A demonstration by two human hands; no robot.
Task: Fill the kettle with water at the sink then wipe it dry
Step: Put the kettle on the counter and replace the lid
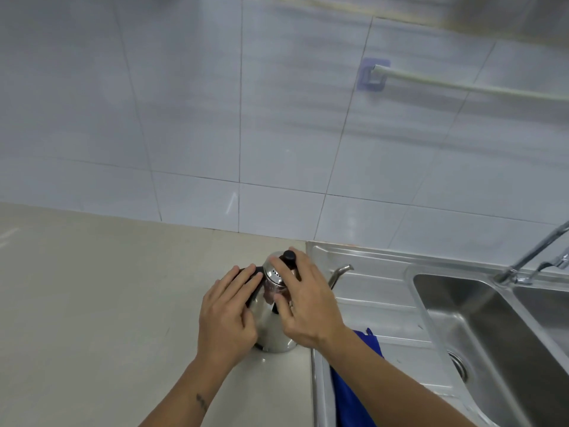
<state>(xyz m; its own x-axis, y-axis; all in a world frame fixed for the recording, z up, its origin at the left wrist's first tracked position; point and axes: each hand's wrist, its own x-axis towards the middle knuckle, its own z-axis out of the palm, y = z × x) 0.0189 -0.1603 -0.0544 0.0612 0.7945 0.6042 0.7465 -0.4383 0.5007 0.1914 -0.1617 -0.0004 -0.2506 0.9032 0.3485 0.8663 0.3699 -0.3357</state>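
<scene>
A shiny steel kettle (272, 329) stands on the beige counter just left of the sink unit. Its thin spout (338, 272) points right over the draining board. My left hand (226, 318) rests on the black handle at the kettle's left side. My right hand (308, 300) lies over the lid, fingers beside the black knob (289, 256). A blue cloth (354, 383) lies on the draining board, partly hidden under my right forearm.
The steel sink basin (480, 328) with its drain is at the right, the tap (529, 257) behind it. A ribbed draining board (378, 291) lies between kettle and basin. White tiled wall with a rail (462, 84) stands behind the counter (92, 288).
</scene>
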